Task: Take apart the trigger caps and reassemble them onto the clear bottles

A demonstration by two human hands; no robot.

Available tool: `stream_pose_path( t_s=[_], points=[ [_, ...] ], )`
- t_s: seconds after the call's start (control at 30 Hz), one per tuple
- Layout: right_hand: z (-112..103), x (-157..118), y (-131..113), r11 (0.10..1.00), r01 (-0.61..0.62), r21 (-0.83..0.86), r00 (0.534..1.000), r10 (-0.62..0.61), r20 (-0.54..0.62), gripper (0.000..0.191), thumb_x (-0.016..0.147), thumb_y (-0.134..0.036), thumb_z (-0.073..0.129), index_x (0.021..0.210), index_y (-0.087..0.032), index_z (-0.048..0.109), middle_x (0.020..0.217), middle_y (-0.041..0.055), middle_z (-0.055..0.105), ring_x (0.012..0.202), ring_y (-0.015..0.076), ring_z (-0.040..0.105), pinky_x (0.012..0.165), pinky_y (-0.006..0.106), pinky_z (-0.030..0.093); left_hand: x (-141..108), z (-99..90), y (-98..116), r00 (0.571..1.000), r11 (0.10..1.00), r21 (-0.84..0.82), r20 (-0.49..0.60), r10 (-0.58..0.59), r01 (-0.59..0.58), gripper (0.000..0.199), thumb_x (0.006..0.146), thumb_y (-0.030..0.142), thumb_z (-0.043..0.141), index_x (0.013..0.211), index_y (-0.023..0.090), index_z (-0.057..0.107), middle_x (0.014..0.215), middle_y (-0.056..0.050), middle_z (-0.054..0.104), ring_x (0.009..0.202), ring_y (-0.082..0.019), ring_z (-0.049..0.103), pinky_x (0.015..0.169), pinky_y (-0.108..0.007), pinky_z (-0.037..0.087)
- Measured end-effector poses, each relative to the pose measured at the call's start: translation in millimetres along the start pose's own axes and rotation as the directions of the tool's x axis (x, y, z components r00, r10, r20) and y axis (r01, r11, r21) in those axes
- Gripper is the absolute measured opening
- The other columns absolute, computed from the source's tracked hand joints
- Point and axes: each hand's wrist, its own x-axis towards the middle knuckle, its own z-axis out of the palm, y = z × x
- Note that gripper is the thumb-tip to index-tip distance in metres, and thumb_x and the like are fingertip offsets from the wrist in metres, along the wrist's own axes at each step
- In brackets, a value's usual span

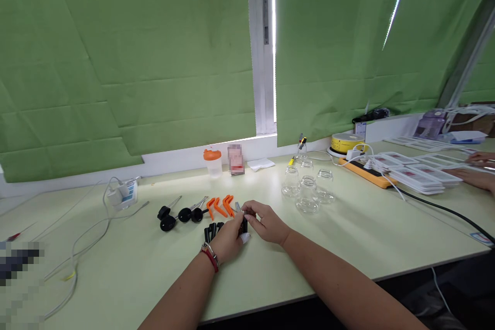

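Note:
My left hand (229, 241) is wrapped round a small black part (245, 224) at the middle of the table. The fingers of my right hand (266, 223) are pinched together at the top of that same part. Just left of my hands lie several black pieces (212, 231). Behind them are orange angled pieces (219, 207) in a row. Farther left, round black heads with thin metal stems (184, 215) lie in a group. A bit of white material (245, 237) shows beside my left hand.
Several clear glass jars (308, 196) stand right of my hands. An orange-lidded cup (212, 163) is at the back. White cables and a power strip (126, 194) lie left. An orange power strip (367, 173), stacked white cards (417, 178) and another person's hands (474, 178) are right.

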Motion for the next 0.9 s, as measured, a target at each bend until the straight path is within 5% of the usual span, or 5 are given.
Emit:
stream_pose_path(
  t_s=[0.9],
  points=[
    [0.7, -1.9, 5.9, 0.998, -0.006, -0.059, 0.998, 0.009, 0.056, 0.026, 0.083, -0.01, 0.045, 0.104, -0.02, 0.055, 0.092, 0.0053, 0.061, 0.081, 0.0168, 0.056, 0.076, 0.032, 0.048, 0.8, 1.6, -4.4, 1.0, 1.0, 0.02, -0.015, 0.022, -0.022, 0.034, 0.077, 0.018, 0.053, 0.11, 0.017, 0.047, 0.089, -0.006, 0.059, 0.077, -0.02, 0.054, 0.069, -0.032, 0.042]
  ],
)
